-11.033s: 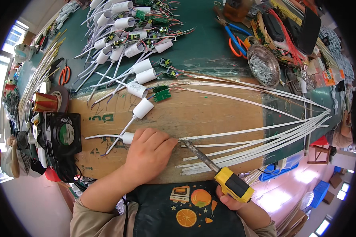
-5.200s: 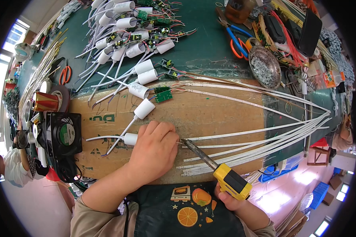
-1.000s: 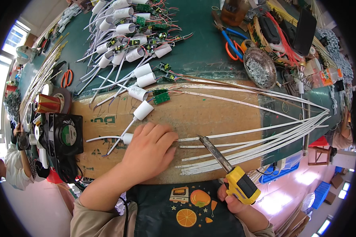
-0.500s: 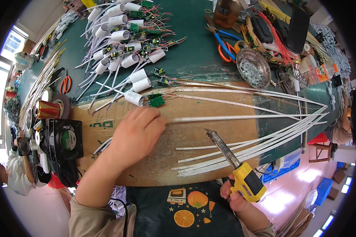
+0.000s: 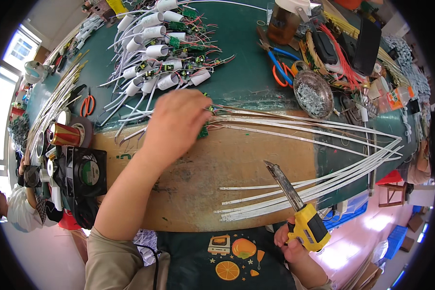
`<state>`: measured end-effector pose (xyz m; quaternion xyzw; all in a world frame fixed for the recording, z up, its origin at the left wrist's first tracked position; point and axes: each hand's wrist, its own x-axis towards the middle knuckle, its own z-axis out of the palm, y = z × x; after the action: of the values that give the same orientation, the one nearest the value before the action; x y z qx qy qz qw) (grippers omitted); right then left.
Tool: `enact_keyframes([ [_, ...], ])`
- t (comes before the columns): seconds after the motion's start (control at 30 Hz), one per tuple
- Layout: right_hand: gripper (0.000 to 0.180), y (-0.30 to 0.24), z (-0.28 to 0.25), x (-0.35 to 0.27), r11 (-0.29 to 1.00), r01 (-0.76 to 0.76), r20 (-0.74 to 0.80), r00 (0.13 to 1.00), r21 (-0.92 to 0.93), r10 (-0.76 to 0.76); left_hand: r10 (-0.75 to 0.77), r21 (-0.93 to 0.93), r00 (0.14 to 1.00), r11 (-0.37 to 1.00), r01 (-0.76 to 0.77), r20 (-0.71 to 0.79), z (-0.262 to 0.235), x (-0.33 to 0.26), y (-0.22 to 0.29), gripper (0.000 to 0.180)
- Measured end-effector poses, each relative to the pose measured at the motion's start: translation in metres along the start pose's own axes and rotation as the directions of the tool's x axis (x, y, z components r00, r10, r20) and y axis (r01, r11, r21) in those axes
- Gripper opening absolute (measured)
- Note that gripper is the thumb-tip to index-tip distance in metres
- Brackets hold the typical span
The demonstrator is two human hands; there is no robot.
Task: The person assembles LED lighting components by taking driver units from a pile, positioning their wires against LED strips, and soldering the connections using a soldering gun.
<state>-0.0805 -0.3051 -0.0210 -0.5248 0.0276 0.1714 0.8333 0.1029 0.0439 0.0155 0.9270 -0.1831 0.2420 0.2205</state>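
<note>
My left hand (image 5: 176,118) hovers over the wired ends of the white strips (image 5: 299,135), its fingers bent and smeared by motion. Beneath it a green circuit board (image 5: 203,132) partly shows; whether the fingers grip anything is hidden. My right hand (image 5: 287,241), by the table's front edge, is closed on a yellow and black soldering gun (image 5: 310,228), whose dark metal tip points up and left. More white strips (image 5: 256,205) fan across the brown board (image 5: 193,179). Beyond my left hand lies a pile of white cylindrical housings (image 5: 154,50) with cables and circuit boards.
A metal dish (image 5: 314,94) of grey scraps stands at the right, beside blue-handled pliers (image 5: 278,60) and orange scissors (image 5: 281,75). A black fan (image 5: 87,174) and a red-gold can (image 5: 64,134) stand at left. Another person (image 5: 24,205) works at far left.
My left hand has moved up and away from me, and the strip it held now lies with the others near the boards. The soldering gun stays in my right hand, and the view has shifted slightly.
</note>
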Motion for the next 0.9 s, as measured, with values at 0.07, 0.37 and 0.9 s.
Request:
enact_keyframes([
  [0.07, 0.062, -0.001, 0.001, 0.0, 1.0, 0.002, 0.008, 1.0, 0.0, -0.002, -0.037, 0.134, 0.992, 0.99, 0.053, -0.119, -0.012, 0.008, -0.023, 0.021],
  [0.37, 0.063, 0.005, 0.004, -0.004, 0.999, -0.032, 0.024, 0.999, 0.02, 0.032, -0.287, 0.35, 0.935, 0.871, 0.346, -0.21, -0.023, 0.005, -0.087, 0.027],
  [0.9, 0.065, 0.002, -0.001, -0.009, 0.998, -0.064, 0.053, 0.996, -0.026, 0.065, 0.11, 0.189, 0.988, 0.974, -0.128, 0.106, -0.074, -0.047, 0.034, 0.032],
])
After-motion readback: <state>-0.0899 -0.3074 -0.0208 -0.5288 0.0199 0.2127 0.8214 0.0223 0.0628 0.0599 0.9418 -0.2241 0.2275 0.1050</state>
